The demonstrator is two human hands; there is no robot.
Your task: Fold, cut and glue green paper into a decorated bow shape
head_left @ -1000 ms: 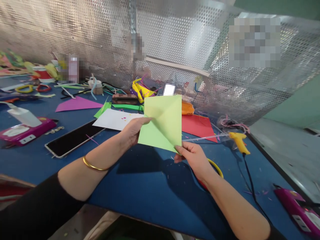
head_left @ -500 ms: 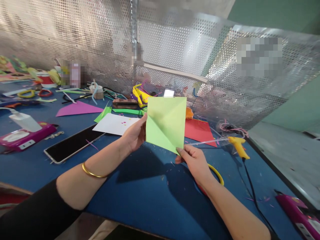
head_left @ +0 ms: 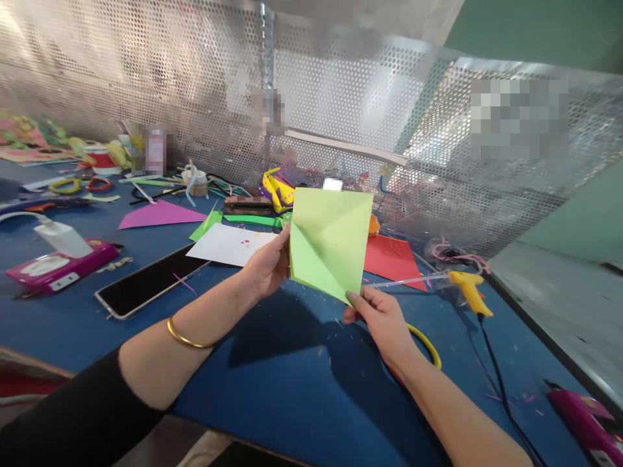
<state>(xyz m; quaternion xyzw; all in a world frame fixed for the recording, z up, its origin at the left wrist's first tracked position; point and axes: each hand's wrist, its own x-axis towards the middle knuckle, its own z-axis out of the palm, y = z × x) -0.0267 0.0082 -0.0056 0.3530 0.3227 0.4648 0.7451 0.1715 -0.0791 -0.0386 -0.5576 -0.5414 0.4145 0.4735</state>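
A light green sheet of paper (head_left: 331,243), squarish and with a diagonal crease, is held up above the blue table (head_left: 282,395). My left hand (head_left: 267,266) grips its left edge, the fingertips partly hidden behind the sheet. At the lower right corner, my right hand (head_left: 379,314) pinches the paper between thumb and fingers. Beyond it to the right lies red paper (head_left: 394,259), and to the left a white sheet (head_left: 226,245) with small pink dots on it. A yellow ring-shaped handle (head_left: 431,347) shows partly behind my right wrist.
Left of my arm lie a smartphone (head_left: 146,285) and a purple power strip (head_left: 63,269) with a white charger. A yellow glue gun (head_left: 470,292) rests at the right, its black cord trailing forward past another power strip (head_left: 586,418). Perforated metal sheeting (head_left: 335,91) stands behind the table.
The whole view has shifted slightly, so everything sits a little further right and lower. Both hands keep their hold on the green paper, which appears marginally larger.
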